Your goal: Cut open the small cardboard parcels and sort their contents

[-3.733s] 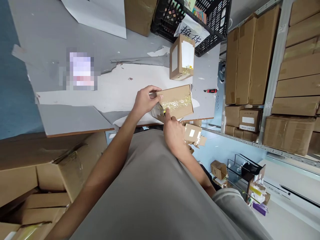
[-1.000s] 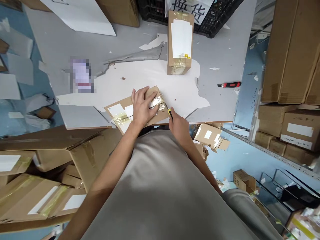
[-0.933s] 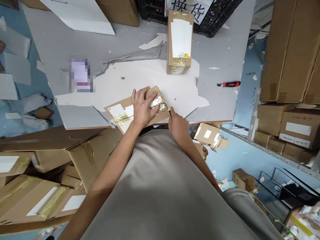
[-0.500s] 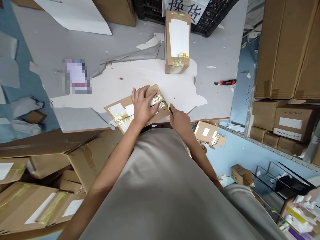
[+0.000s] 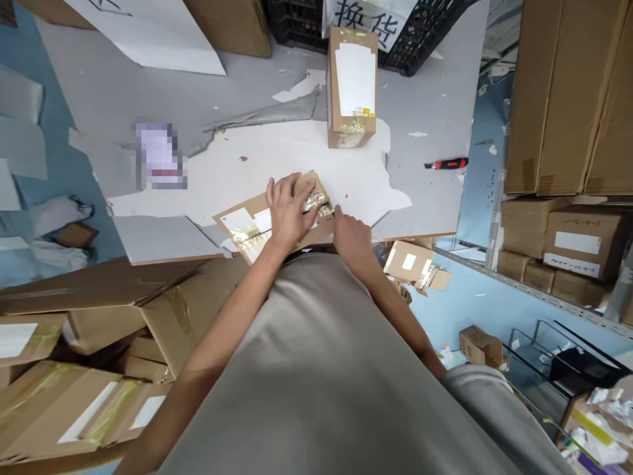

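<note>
Near the table's front edge lies a flat cardboard box (image 5: 254, 206) with white labels and strips of shiny clear tape (image 5: 246, 234). My left hand (image 5: 287, 214) rests on top of it, fingers spread, pressing it down. At the box's right end, my right hand (image 5: 352, 236) is closed around a box cutter (image 5: 335, 210). Only a bit of the cutter's yellow and black body shows by the index finger; the blade is hidden against the taped edge.
A taller taped carton (image 5: 353, 99) stands on the table (image 5: 420, 112) beyond my hands, in front of a black crate (image 5: 420, 46). A red and black utility knife (image 5: 446, 163) lies to the right. At lower left, a large box (image 5: 182, 316) holds several cartons.
My right hand has moved slightly left and up along the box's end with the box cutter, which shows less now. My left hand stays on the box. The whole view has shifted slightly.
</note>
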The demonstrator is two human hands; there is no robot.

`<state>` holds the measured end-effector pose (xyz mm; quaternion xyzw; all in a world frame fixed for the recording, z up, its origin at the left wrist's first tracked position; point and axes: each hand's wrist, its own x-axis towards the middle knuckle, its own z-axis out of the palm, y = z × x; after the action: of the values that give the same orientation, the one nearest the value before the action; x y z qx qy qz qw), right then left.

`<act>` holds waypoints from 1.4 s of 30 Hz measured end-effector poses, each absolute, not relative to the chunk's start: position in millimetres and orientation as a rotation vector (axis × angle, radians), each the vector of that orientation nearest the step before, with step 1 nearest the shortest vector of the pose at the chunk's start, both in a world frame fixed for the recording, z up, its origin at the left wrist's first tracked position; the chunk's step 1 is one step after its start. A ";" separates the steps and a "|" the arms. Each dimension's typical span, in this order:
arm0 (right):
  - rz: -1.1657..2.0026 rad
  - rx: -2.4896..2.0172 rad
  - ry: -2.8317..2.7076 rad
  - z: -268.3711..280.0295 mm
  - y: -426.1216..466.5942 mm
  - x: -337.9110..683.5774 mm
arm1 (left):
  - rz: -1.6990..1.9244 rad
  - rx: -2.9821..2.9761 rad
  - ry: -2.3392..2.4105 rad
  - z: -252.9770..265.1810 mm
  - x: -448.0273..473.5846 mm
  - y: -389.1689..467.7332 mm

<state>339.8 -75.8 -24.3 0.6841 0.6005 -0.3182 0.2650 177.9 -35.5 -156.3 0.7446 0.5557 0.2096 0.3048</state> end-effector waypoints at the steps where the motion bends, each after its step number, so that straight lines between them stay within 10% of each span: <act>1: -0.882 1.834 1.611 -25.7 -76.8 340.5 | 0.555 1.976 1.472 -156.5 178.0 -35.9; 11: -1.102 2.210 1.632 -19.8 -117.4 383.3 | 0.519 1.949 1.486 -150.8 176.0 -29.6; 23: -2.116 3.117 1.076 -96.4 -117.9 454.1 | 0.721 1.616 1.179 -63.3 132.1 -8.4; 42: -1.624 2.773 1.461 -41.6 -134.1 393.9 | 0.815 1.507 1.513 -110.9 134.4 -34.7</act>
<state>393.9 -134.1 -41.6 0.7709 0.4060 -0.4514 -0.1929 134.4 -34.7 -110.9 0.5998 0.6023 0.3244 0.4150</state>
